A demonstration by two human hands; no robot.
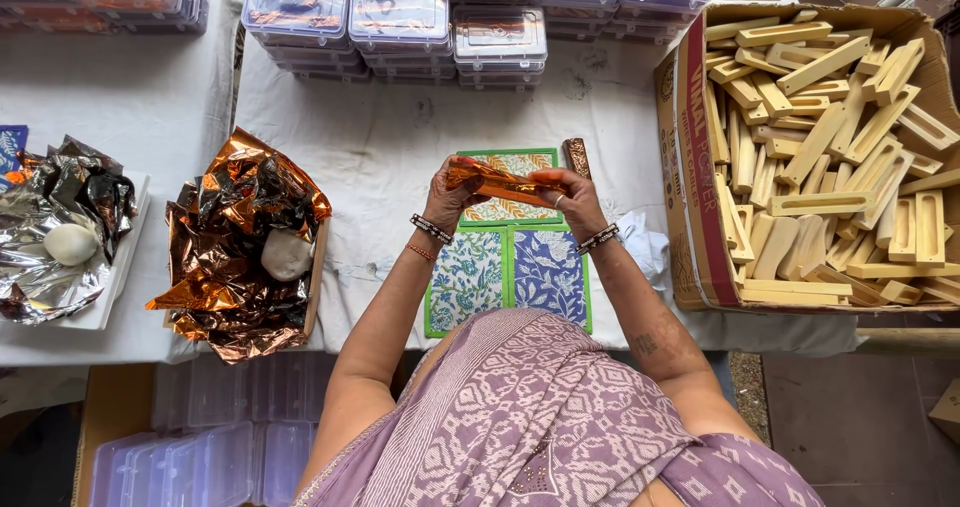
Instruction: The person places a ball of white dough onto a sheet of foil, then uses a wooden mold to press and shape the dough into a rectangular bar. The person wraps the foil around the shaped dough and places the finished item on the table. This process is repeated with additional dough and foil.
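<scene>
Both my hands are raised over the table and hold one long piece wrapped in shiny orange foil (495, 182). My left hand (448, 195) grips its left end and my right hand (572, 199) grips its right end. Below them lie patterned cards with green borders (508, 267), one orange, one green-white, one blue. A thin dark brown stick (577, 155) lies just beyond my right hand.
A cardboard box (690, 197) full of pale wooden pieces (830, 157) stands at the right. A tray of crumpled copper foil (240, 247) with a white ball sits at the left, silver foil (55, 237) farther left. Stacked clear plastic cases (400, 22) line the far edge.
</scene>
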